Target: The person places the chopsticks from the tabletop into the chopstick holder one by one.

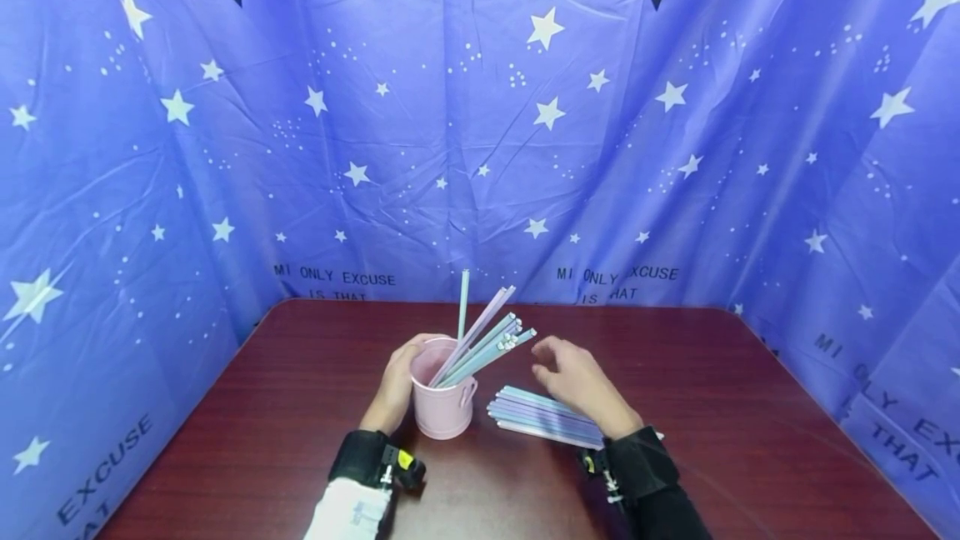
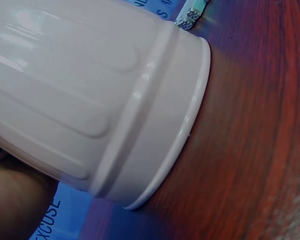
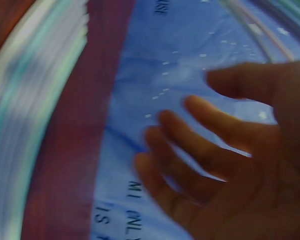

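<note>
Pink cup (image 1: 442,415), mid-table, holding leaning sticks (image 1: 470,338); a loose bundle (image 1: 540,415) to its right is not yet inside. The left hand (image 1: 393,388) grips the cup's left side; the right hand (image 1: 576,377), loosely spread, holds nothing. The tabletop (image 1: 300,407) extends widely left and right, its far edge meeting the curtain (image 1: 450,148).

We log the cup (image 1: 442,415) as pale pink; its sticks (image 1: 480,346), aqua and lilac; pile (image 1: 543,417) at its 3 o'clock, likewise. Table (image 1: 315,390): dark red-brown, streaked grain. Curtain (image 1: 420,140): blue-violet, white stars and dots, black lettering. Head view: white sleeve (image 1: 347,512) at 7 o'clock, black sleeve (image 1: 671,513) at 5.
</note>
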The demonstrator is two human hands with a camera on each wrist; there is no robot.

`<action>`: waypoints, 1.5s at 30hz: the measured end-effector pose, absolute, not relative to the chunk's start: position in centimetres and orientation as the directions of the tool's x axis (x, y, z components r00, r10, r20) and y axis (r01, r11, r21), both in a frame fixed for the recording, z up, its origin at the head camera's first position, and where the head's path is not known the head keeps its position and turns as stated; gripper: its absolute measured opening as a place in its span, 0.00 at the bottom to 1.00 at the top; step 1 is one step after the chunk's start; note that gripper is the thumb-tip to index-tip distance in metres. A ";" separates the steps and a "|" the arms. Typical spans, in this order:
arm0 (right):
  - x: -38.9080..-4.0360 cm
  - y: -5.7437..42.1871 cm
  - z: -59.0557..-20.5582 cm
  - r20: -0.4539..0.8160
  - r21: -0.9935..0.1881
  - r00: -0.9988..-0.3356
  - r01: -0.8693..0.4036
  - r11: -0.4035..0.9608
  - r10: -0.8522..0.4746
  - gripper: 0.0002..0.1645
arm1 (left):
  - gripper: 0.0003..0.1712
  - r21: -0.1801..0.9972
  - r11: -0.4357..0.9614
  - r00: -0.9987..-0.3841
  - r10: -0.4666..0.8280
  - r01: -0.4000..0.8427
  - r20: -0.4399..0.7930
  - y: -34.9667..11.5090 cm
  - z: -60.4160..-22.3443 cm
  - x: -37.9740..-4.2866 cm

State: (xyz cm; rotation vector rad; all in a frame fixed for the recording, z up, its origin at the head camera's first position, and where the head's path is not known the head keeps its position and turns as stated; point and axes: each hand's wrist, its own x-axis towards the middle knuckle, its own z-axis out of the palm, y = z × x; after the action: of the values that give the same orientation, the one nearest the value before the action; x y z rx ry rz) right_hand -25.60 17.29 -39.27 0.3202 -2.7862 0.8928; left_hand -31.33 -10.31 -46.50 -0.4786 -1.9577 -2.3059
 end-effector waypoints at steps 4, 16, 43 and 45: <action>-26.3 17.9 -41.1 0.087 -0.515 -0.976 -0.214 0.830 -0.198 0.19 | 0.27 0.951 -0.178 -0.950 0.142 0.253 0.280 -10.3 -46.6 -31.4; -32.8 22.0 -52.8 0.132 -0.353 -0.974 -0.221 0.909 -0.186 0.18 | 0.28 0.957 -0.129 -0.951 0.138 0.261 0.278 -10.4 -46.3 -31.4; -26.9 19.2 -41.5 0.218 -0.521 -0.960 -0.268 0.810 -0.177 0.08 | 0.28 0.959 -0.145 -0.954 0.140 0.244 0.264 -10.4 -46.3 -31.4; -26.8 19.4 -41.0 0.277 -0.526 -0.944 -0.303 0.795 -0.177 0.08 | 0.28 0.959 -0.145 -0.954 0.142 0.245 0.265 -10.4 -46.3 -31.4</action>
State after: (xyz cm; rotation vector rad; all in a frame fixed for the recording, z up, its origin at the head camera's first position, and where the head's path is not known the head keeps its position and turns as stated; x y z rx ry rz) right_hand -26.83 19.37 -40.98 0.3753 -2.7698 0.8652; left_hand -31.37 -10.38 -46.27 -0.4554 -2.0067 -2.2810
